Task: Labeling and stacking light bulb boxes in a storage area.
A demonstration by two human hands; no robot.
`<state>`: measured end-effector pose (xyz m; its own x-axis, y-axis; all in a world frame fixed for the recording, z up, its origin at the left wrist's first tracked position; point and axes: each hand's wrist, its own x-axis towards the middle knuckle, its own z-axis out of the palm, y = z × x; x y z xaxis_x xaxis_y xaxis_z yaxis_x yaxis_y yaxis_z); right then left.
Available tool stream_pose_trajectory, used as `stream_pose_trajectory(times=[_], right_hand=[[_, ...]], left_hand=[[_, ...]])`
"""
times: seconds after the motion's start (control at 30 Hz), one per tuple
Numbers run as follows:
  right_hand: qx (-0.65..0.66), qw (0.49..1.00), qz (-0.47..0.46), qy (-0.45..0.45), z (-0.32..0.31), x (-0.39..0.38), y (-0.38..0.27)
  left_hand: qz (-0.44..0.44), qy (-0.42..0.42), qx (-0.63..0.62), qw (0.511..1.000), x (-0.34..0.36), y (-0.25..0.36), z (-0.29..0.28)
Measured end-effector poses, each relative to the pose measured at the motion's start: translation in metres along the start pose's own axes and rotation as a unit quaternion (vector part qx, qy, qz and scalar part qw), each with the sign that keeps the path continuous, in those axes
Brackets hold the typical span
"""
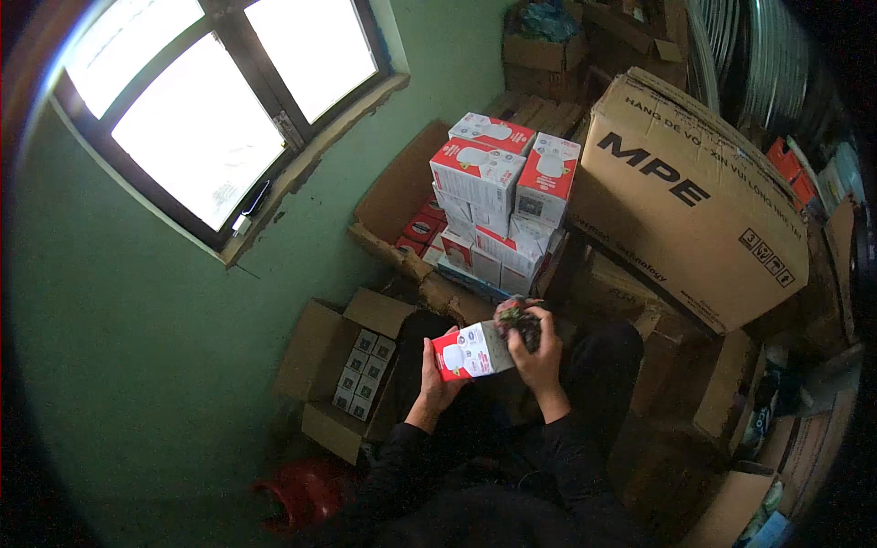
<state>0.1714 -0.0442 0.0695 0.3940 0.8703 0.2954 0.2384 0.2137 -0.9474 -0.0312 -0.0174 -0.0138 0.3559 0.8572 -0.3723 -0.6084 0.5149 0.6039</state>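
Note:
My left hand (438, 382) is closed round the left side of a small red-and-white carton (468, 354), which it holds up in front of my body. A bulb-like white shape is printed on the carton's face. In my right hand (541, 358) is a crumpled dark rag (519, 320) with green and reddish patches. The fingers are wrapped round it, and it presses against the carton's right end. Just beyond my hands stands a stack of similar red-and-white cartons (473, 173), piled several high.
An open cardboard box (320, 352) with several small white boxes (364, 370) stands at the left. Behind the stack is a larger open carton (384, 205). A big brown box (685, 219) leans at the right. The green wall (183, 347) has a window (219, 110). Something red (306, 493) lies low left.

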Motion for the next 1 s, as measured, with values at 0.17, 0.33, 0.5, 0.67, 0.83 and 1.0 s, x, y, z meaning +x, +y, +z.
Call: stream_pose_trajectory(times=[0.17,0.33,0.5,0.67,0.83,1.0], right_hand=[[-0.012,0.977,-0.191,-0.096,-0.002,0.002,0.0],[-0.021,0.998,-0.027,-0.046,0.0,0.001,-0.005],[-0.024,0.988,-0.13,-0.076,-0.005,-0.001,-0.013],[-0.025,0.994,-0.062,-0.083,-0.016,-0.001,-0.014],[-0.019,0.986,0.0,-0.168,-0.033,-0.004,-0.014],[-0.052,0.989,-0.034,-0.132,-0.034,0.006,-0.006]], left_hand=[[0.008,-0.037,-0.036,0.999,0.002,0.004,0.001],[-0.03,-0.032,0.038,0.998,-0.003,0.012,0.004],[0.004,-0.005,0.023,1.0,-0.003,0.006,-0.001],[0.023,0.019,0.092,0.995,0.001,-0.001,-0.002],[0.188,0.101,0.226,0.95,0.008,0.073,0.03],[0.367,0.016,0.269,0.89,0.045,0.234,0.11]])
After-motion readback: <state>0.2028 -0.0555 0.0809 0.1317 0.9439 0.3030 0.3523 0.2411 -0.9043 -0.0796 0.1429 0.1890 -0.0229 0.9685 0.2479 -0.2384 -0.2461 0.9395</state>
